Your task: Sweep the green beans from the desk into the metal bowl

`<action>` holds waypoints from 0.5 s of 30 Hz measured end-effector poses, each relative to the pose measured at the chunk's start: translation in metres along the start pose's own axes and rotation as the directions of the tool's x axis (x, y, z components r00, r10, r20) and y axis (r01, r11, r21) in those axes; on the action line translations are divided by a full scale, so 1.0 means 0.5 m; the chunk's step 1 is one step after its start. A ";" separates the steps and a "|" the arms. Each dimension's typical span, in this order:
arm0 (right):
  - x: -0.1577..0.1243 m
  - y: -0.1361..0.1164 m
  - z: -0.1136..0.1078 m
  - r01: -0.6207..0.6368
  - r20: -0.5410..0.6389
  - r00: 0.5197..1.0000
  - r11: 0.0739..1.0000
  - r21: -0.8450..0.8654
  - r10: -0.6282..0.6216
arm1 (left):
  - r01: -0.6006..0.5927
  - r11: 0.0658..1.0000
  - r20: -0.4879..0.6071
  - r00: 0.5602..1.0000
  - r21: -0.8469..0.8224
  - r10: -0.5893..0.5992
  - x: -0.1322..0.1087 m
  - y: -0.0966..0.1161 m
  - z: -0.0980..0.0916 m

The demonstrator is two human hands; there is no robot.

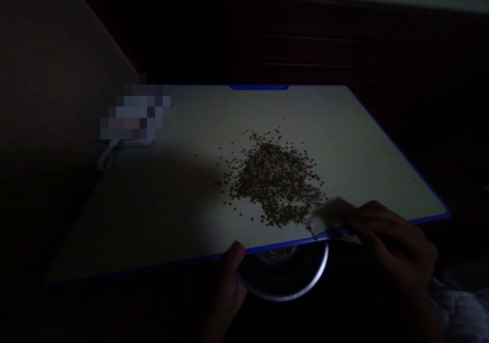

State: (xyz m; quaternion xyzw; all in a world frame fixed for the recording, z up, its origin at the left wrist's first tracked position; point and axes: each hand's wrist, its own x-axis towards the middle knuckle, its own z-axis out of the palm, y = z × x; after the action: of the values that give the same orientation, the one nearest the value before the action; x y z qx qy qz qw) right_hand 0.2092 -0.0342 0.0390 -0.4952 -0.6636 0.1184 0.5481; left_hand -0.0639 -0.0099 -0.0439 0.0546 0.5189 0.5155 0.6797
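A loose pile of small, dark greenish-brown seeds or beans is spread on a pale, blue-edged tabletop. My right hand pinches a thin, pale flat piece, whose kind I cannot make out; its tip reaches the seeds at the table's near edge. Below that edge is a metal bowl with some of the same seeds inside. My left hand grips the bowl's left side, its thumb up at the table edge and its other fingers mostly hidden.
At the table's far left lies a pixelated, pale object with a looped strap. A wall stands on the left, and a dark slatted front is behind the table. Pale cloth shows at lower right. The light is dim.
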 end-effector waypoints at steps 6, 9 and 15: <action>0.000 0.002 -0.001 0.030 -0.001 1.000 0.999 0.010 -0.030 | 0.067 0.996 -0.011 0.998 -0.058 -0.068 0.004 -0.002 -0.003; -0.001 0.003 -0.002 0.026 0.003 1.000 1.000 0.016 -0.026 | 0.028 0.996 0.061 0.998 -0.086 -0.023 0.002 0.001 0.003; -0.004 0.004 -0.006 0.031 0.033 0.999 1.000 0.005 -0.031 | 0.039 0.998 -0.037 0.999 -0.042 -0.040 -0.001 0.002 0.010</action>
State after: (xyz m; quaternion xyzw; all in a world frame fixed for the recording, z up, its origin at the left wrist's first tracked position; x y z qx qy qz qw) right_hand 0.2126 -0.0360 0.0374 -0.4816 -0.6800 0.1197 0.5398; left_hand -0.0607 -0.0075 -0.0405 0.0207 0.5218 0.5135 0.6808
